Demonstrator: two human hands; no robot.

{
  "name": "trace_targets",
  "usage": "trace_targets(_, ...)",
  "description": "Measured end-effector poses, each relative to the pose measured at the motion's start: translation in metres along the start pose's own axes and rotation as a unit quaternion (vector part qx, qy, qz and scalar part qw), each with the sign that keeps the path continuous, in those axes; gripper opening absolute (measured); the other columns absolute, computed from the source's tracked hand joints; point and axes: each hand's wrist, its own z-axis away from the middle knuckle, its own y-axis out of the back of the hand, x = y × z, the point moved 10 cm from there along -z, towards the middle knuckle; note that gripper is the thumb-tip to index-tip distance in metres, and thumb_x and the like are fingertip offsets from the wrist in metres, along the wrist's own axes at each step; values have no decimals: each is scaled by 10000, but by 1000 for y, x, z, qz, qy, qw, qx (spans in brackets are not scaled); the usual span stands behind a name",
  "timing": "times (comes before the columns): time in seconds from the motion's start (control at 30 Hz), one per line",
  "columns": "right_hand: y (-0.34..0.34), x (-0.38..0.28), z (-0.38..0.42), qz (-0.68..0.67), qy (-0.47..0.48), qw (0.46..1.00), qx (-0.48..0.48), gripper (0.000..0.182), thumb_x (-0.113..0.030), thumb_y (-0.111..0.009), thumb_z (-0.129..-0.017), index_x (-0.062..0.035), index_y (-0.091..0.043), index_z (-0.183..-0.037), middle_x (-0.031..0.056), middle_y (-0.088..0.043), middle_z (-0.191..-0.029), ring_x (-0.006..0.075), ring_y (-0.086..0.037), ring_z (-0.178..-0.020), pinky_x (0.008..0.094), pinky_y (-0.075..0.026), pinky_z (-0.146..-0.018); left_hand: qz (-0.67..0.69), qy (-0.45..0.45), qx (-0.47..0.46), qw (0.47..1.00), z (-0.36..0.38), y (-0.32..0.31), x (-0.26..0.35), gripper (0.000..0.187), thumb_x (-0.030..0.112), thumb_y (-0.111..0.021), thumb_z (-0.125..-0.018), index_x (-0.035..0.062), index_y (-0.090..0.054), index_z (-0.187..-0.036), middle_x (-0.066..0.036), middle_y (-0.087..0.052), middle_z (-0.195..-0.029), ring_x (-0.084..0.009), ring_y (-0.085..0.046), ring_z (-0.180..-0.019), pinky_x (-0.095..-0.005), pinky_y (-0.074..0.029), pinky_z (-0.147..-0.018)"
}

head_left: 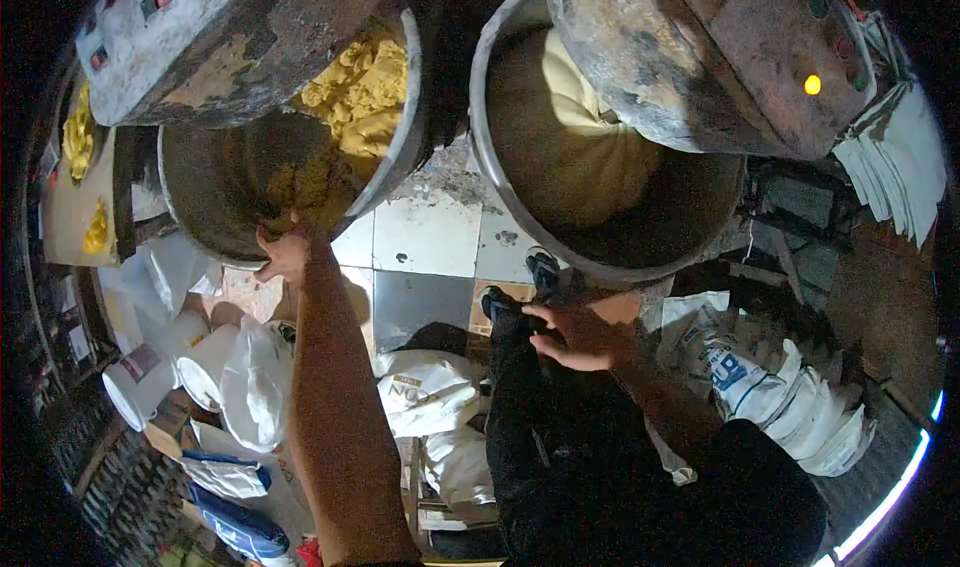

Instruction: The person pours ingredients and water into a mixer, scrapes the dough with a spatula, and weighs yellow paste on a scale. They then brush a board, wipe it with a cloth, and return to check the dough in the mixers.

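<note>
My left hand [286,251] is at the near rim of the left mixing bowl [412,87], its digits on both sides of the edge. Crumbly yellow dough [362,97] fills the far right part of that bowl, with looser bits lower down near my fingers. Over my dark-trousered leg hovers my right hand [578,333], fingers loosely bent and apart, holding nothing. It is below the right mixing bowl [482,117], where a smooth pale dough [590,157] stretches in folds under the mixer head.
Worn mixer heads, left [230,47] and right [690,57], overhang both bowls; an amber light [812,85] glows on the right one. White buckets [140,382] and bags are at left. Printed sacks [430,392] lie in the middle, more sacks [780,397] at right. Tiled floor [425,232] shows between.
</note>
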Motion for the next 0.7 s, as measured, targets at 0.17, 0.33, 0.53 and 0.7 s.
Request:
trace_targets(0.17,68,9,-5,-140,-55,978,143,339,-236,-591,-800,-50,-524,-1076,154,-567,-963,304,-533,-923,403,-419,-825,-142,26,38,989,41,30,51,599,302,-737,-630,133,-501,-1154,-203,-248,-1151,-398,-541,-870,-458,-511,-710)
trace_targets(0.33,137,10,-7,207,3,934,290,325,-193,-532,-847,-40,-516,-1134,128,-584,-1007,242,-615,-794,360,-473,-709,-187,-59,45,980,1,-2,-2,580,249,-736,-625,132,-503,-1143,-200,-252,-1160,-391,-541,-877,-448,-518,-709)
trace_targets(0.53,130,121,-68,366,62,904,212,433,-262,-482,-850,24,-452,-1174,233,-457,-1167,356,-465,-1077,476,-362,-905,-165,-65,23,984,12,3,10,555,236,-717,-637,142,-497,-1138,-230,-238,-1185,-396,-538,-875,-445,-508,-748)
trace_targets(0.7,146,99,-114,574,27,779,252,576,-304,-480,-821,92,-348,-1218,282,-358,-1247,397,-383,-1148,496,-350,-919,-248,-88,56,963,27,20,44,556,284,-699,-660,150,-479,-1153,-243,-256,-1151,-405,-522,-890,-465,-495,-744)
